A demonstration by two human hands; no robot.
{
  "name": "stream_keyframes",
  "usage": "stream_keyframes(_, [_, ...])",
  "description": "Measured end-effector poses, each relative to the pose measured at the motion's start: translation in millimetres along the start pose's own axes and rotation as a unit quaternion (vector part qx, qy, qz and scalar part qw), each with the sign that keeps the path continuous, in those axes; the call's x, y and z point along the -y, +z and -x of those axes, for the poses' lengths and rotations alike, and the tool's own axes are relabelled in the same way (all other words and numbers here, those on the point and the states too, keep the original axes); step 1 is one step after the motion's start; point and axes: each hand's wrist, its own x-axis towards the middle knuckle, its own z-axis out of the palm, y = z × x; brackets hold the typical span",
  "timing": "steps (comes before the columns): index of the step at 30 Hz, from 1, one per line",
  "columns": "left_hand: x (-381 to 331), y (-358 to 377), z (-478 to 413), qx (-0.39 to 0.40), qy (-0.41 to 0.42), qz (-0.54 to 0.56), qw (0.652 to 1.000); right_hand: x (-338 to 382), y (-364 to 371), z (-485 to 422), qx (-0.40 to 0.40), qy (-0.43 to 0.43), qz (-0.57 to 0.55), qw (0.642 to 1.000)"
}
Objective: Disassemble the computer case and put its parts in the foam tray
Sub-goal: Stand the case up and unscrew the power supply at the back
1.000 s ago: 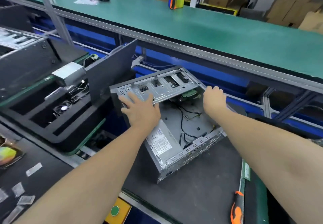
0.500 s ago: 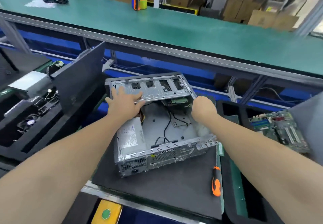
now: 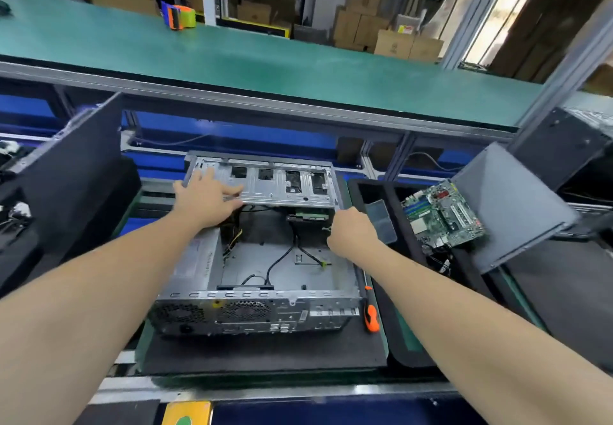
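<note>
One head-worn view, forward and steeply down, close over the computer case (image 3: 255, 259) at arm's reach

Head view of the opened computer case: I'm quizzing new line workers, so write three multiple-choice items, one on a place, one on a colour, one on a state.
1. Where is the orange-handled screwdriver relative to the grey metal computer case?
A) inside it
B) on top of it
C) right of it, on the black mat

2. What colour is the circuit board in the black foam tray?
A) red
B) green
C) white

3. How is the left hand placed?
A) fingers spread on the silver drive cage
B) gripping the screwdriver
C) hanging off the bench

Answers: C, the handle lies along the case's right wall; B, the board's surface is green; A, the fingers lie spread on the cage.
</note>
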Motion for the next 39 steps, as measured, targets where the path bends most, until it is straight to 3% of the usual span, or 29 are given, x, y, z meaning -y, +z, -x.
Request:
stream_keyframes(4, [-16.5,-3.3,5.3,-0.016,-0.017,-0.019,1.0,5.0,5.9,10.7,0.006,0.015,0.007,1.0])
stream_keyframes(6, [-34.5,-2.5,15.5,-0.089,-0.013,0.055,0.994,3.5,2.0,14.9,-0.018,0.034,-0.023,0.999])
stream_keyframes(8, [-62.3,-0.9,33.6,-0.172,0.009,0.174,0.97,5.4,-2.8,16.1,-0.115,0.01,0.002,0.993])
stream_keyframes(10, [-96.8,1.8,51.1,-0.145,-0.001,0.312,0.939,18.2,-8.0,17.6,-0.191,-0.037,-0.088,0.977])
stream_keyframes(12, [-127.6,9.2,61.4,-0.051,-0.075,0.434,0.896,34.6,-10.5,19.4,-0.133,-0.011,-0.284,0.949])
stream_keyframes(13, [-137.7,13.5,63.1,-0.003,-0.136,0.481,0.866,42.5,-12.1,19.9,-0.071,0.037,-0.394,0.916])
stream_keyframes(14, [-145.1,17.7,62.8,0.038,-0.194,0.528,0.826,49.4,-9.3,17.8,0.002,0.105,-0.511,0.853])
stream_keyframes(16, [-153.6,27.2,56.4,0.102,-0.26,0.634,0.721,62.7,-1.2,16.3,0.125,0.213,-0.707,0.662])
stream_keyframes(17, [-155.2,29.8,51.8,0.119,-0.274,0.675,0.675,66.1,3.3,14.1,0.139,0.247,-0.758,0.587])
stream_keyframes(19, [-156.1,34.9,40.2,0.138,-0.277,0.715,0.627,67.4,12.2,5.1,0.131,0.277,-0.803,0.511])
stream_keyframes(22, [-156.5,46.4,26.4,0.153,-0.258,0.722,0.623,61.9,17.2,-10.2,0.123,0.281,-0.849,0.43])
stream_keyframes(23, [-156.4,50.2,23.2,0.148,-0.26,0.719,0.627,60.4,18.1,-16.2,0.116,0.287,-0.855,0.416])
stream_keyframes(28, [-152.4,55.8,21.0,0.144,-0.256,0.704,0.646,73.1,28.1,-27.4,0.049,0.346,-0.842,0.41])
stream_keyframes(35, [-132.2,50.2,39.0,0.238,-0.233,0.667,0.666,80.6,37.7,-1.9,0.0,0.381,-0.842,0.382])
stream_keyframes(39, [-119.8,41.6,45.8,0.241,-0.228,0.69,0.643,83.9,31.8,16.9,0.004,0.366,-0.859,0.358])
